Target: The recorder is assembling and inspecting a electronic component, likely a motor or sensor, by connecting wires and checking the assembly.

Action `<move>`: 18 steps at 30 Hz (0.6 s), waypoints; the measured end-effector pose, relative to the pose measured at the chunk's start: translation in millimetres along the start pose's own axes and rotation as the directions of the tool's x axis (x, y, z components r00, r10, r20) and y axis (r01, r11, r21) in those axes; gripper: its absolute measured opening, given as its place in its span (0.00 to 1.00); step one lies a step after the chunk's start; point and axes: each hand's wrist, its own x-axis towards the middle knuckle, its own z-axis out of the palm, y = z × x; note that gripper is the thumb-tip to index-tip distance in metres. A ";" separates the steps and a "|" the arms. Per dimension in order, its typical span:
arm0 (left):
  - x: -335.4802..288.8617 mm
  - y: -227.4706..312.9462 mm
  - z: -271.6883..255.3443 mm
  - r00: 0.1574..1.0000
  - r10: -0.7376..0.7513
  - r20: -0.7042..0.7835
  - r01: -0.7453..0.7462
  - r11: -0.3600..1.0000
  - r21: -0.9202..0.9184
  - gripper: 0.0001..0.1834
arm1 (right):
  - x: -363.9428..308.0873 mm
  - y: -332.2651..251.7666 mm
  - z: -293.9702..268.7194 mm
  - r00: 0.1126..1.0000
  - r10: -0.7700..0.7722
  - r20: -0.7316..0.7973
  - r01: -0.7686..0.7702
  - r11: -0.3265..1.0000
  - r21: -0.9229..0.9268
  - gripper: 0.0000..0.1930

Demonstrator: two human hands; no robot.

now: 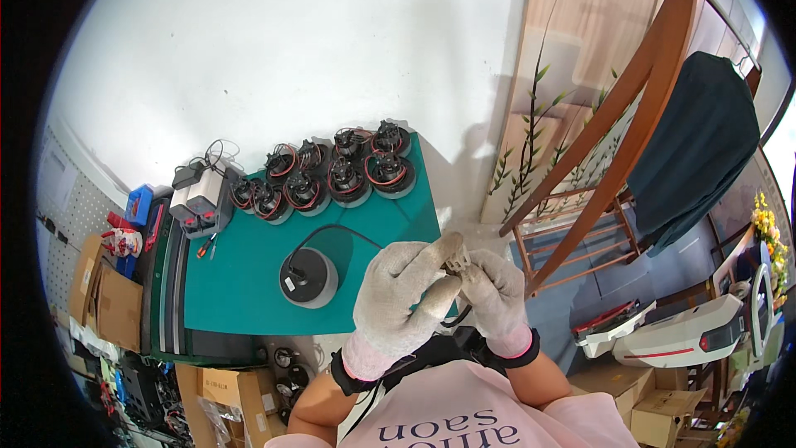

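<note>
Both my hands wear pale work gloves and are raised together in front of my chest, beyond the table's near right corner. My left hand point(396, 289) pinches a small greyish connector point(457, 262) between thumb and fingers. On its other side, my right hand point(497, 292) grips the same piece, its fingertips touching those of the left. A black cable point(340, 228) runs from a round black-topped unit with a grey side point(308, 277) on the table toward my left hand. More black cable shows below my fingers. The fingers partly hide the connector.
Several black round motor-like units point(345, 180) with red wires stand along the far edge of the green table point(236, 290). A grey power box point(199, 199) and a screwdriver point(206, 246) are at the left. A wooden rack point(613, 174) stands right; cardboard boxes point(236, 398) sit below.
</note>
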 end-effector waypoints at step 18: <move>3.3 -8.8 11.4 0.995 -0.006 -0.101 0.007 1.000 0.005 0.24 | 4.7 -12.2 2.4 0.944 0.288 -0.162 -0.226 0.921 0.317 0.14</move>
